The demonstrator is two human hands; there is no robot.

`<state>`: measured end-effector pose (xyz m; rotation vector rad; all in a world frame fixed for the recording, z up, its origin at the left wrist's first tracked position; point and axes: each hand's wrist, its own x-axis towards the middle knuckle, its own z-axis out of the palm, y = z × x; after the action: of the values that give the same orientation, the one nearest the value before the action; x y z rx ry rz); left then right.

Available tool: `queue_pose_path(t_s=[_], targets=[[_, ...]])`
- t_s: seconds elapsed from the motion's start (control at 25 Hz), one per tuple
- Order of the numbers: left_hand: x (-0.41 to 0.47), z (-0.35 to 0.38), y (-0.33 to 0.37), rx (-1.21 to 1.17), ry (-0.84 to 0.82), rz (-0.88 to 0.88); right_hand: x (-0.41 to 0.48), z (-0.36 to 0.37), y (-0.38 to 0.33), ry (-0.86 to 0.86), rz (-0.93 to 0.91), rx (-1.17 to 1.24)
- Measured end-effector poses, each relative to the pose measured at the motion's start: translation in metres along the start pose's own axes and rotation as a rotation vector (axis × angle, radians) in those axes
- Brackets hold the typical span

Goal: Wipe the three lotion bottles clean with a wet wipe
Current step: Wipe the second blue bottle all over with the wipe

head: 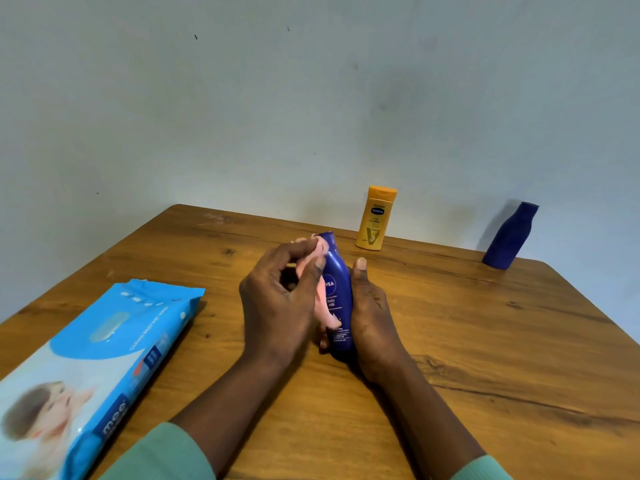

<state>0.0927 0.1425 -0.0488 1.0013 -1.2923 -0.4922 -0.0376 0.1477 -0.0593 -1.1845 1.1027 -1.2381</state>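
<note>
1. The Nivea bottle point(337, 296), dark blue with white print, is held over mid-bench, its cap toward 12 o'clock.
2. The right hand point(372, 317) curls round its 3 o'clock side. The left hand point(280, 299) pinches a pink wipe point(323, 303) against its 9 o'clock side.
3. The hands hide its base.
4. A yellow bottle point(375, 220) stands at 1 o'clock and a plain blue bottle point(509, 237) at 2 o'clock. A wipes pack point(104, 341), cut off by the frame edge, lies at 8 o'clock.
5. The bench point(485, 341) is wood-grain and meets a pale wall point(311, 98).

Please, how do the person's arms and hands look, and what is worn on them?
The left hand and the right hand are bare: no gloves, rings or watch show. The left sleeve and the right sleeve are pale green, plain, and end well above the wrists.
</note>
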Motion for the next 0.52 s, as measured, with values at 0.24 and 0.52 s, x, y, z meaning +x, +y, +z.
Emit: queue_pose_path(t_s=[0.24, 0.52], targets=[[0.004, 0.001, -0.003, -0.040, 0.017, -0.027, 0.002, -0.003, -0.007, -0.007, 0.041, 0.004], [0.007, -0.003, -0.006, -0.385, -0.070, -0.318, 0.003, -0.006, -0.004, -0.081, 0.080, 0.083]])
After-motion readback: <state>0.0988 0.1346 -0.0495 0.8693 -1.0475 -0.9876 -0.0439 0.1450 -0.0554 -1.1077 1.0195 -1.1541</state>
